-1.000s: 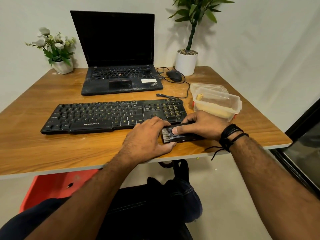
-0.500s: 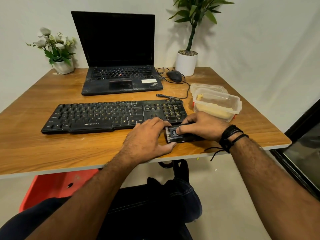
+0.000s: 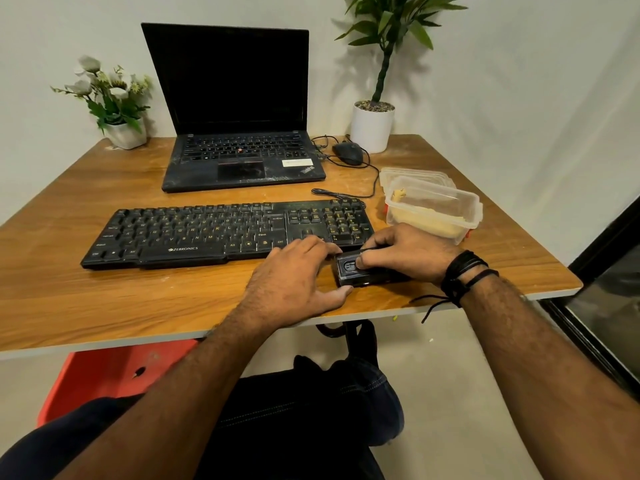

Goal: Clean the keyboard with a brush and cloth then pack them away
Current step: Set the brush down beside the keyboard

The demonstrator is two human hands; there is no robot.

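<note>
A black keyboard [image 3: 214, 233] lies across the wooden table [image 3: 104, 299]. In front of its right end sits a small black brush case [image 3: 360, 277], its bristles no longer showing. My right hand [image 3: 408, 252] holds the case from the right, thumb pressing on its top. My left hand [image 3: 294, 275] lies flat beside it, fingertips and thumb touching the case's left end. A clear plastic container [image 3: 433, 209] with a yellow cloth inside stands to the right of the keyboard.
An open black laptop [image 3: 239, 157] stands behind the keyboard, with a mouse [image 3: 348, 153] and its cable to the right. A white potted plant [image 3: 373, 124] and a flower pot [image 3: 126, 133] mark the back corners. A red stool [image 3: 104, 372] is under the table.
The brush's bristles, sticking out of the case's left end a second ago, have slid into the case. My left hand stayed against that end; my right thumb shifted slightly on top.
</note>
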